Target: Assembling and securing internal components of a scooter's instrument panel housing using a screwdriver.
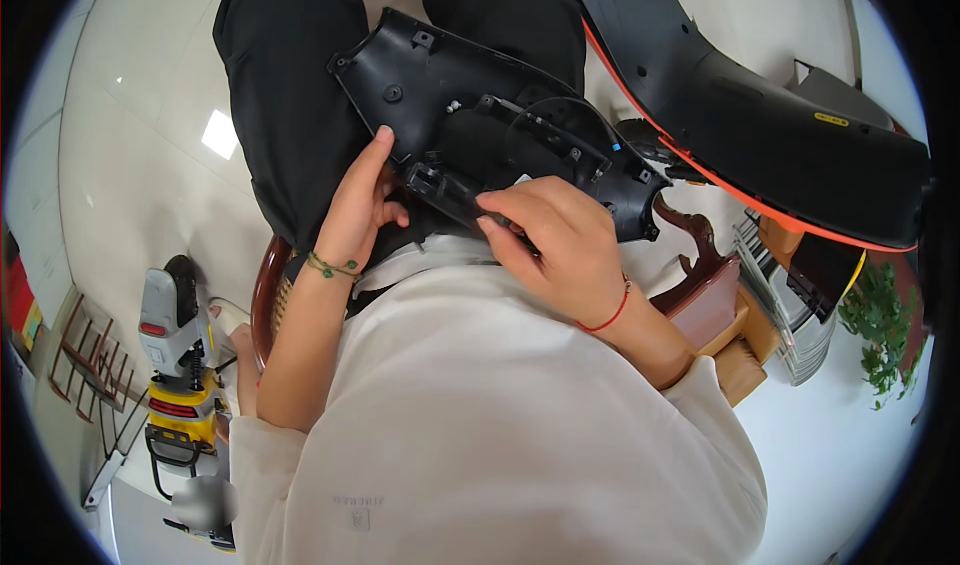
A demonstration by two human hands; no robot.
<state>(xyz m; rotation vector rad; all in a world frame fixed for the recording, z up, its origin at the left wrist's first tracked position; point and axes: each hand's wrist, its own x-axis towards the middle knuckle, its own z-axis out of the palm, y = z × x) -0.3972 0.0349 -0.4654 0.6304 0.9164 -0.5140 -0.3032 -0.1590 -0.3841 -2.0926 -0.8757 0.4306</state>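
A curved black plastic panel (440,115) lies across my lap, its inner side up, showing screw posts and clips. My left hand (355,200) grips its near left edge, thumb on top and the other fingers curled lower down, partly hidden. A thin black cable with a blue tip (615,148) arches over the panel's right half. My right hand (565,235) pinches a narrow black part (445,193) between thumb and fingers at the panel's near edge. Whether that part is joined to the panel I cannot tell.
At the right stands a large black curved body shell (740,115) with an orange-red rim. A carved wooden chair arm (690,235), a cardboard box (740,365) and a green plant (880,335) are beyond my right elbow. A yellow and grey scooter (185,395) stands at the left.
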